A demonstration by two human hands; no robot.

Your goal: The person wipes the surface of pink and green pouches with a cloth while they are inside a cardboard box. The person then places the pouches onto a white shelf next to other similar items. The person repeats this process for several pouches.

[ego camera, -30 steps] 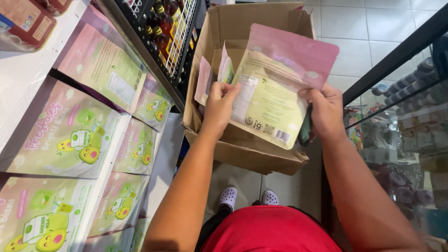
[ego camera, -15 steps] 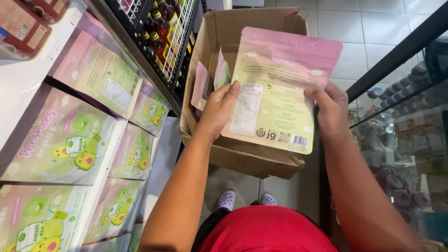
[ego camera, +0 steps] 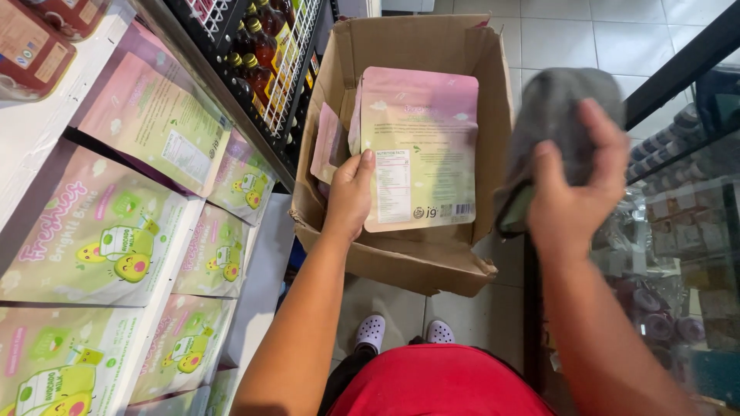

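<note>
We see a flat pink-and-green pouch upright in the open cardboard box, more pouches behind it; matching pouches with avocado pictures fill the shelf at left.

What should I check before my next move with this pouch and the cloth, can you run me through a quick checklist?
1. Left hand has a firm hold on the pink and green pouch: ok, gripped at its left edge.
2. Right hand holds the grey cloth: ok, though blurred.
3. Pouch face free to reach: ok, its printed side is turned up with nothing covering it.
4. Cardboard box sits under the pouch: ok, open, with more pouches inside.
5. Pouch surface clean: cannot tell.
6. Box steady on its support: cannot tell, what it rests on is hidden.
</note>
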